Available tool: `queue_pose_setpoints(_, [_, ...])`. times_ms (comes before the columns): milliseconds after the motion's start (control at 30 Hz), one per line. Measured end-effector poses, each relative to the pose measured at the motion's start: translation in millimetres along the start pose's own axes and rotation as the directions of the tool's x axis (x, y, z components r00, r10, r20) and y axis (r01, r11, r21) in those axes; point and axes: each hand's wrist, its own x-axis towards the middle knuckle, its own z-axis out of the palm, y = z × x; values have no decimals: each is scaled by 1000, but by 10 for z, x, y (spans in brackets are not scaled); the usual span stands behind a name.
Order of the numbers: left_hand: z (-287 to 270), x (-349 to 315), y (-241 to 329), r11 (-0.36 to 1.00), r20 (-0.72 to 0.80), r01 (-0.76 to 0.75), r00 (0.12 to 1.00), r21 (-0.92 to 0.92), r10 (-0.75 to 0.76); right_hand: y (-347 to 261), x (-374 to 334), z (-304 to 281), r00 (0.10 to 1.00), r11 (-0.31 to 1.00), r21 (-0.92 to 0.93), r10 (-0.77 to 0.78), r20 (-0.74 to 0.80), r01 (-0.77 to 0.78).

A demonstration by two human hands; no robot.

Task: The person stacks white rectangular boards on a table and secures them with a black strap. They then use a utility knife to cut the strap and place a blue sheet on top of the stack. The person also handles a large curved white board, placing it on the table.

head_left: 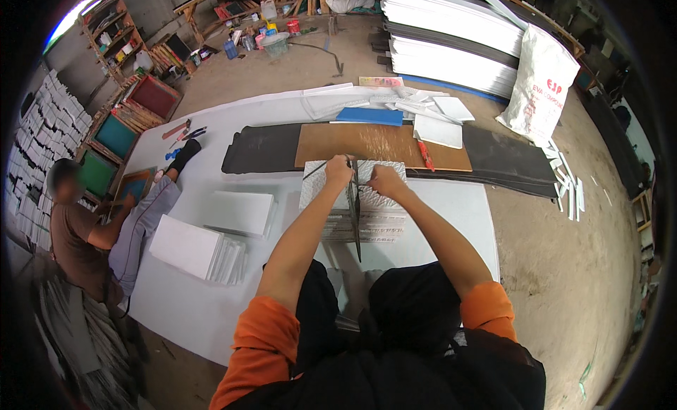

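Note:
In front of me on the white work table stands a stack of pale sheets (384,207), its top sheet crinkled and silvery. A long black strip (356,216), like a strap or band, runs over the top of the stack and hangs toward me past its near side. My left hand (340,171) is closed on the strip's far part, at the left of it. Just to the right, my right hand (384,181) is closed with its fingertips at the strip over the stack. Exactly how the fingers grip it is too small to see.
White sheet stacks (185,245) lie to the left on the table (282,105). Beyond my hands are a brown board (338,145) on black sheets, a red box cutter (426,156), a blue piece (369,116) and white offcuts. A person (88,226) sits at left. A sack (539,85) stands at right.

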Motion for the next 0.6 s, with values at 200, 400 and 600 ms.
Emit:
queue_pose_setpoints(200, [105, 104, -219, 984, -285, -175, 942, 44, 180, -137, 87, 362, 990, 996, 43, 86, -110, -81])
queue_pose_setpoints(400, [-13, 83, -318, 998, -7, 49, 999, -41, -49, -349, 91, 452, 983, 983, -44, 176, -57, -178])
queue_pose_setpoints(600, [82, 28, -334, 952, 90, 163, 985, -258, -145, -142, 187, 411, 968, 967, 64, 248, -37, -245])
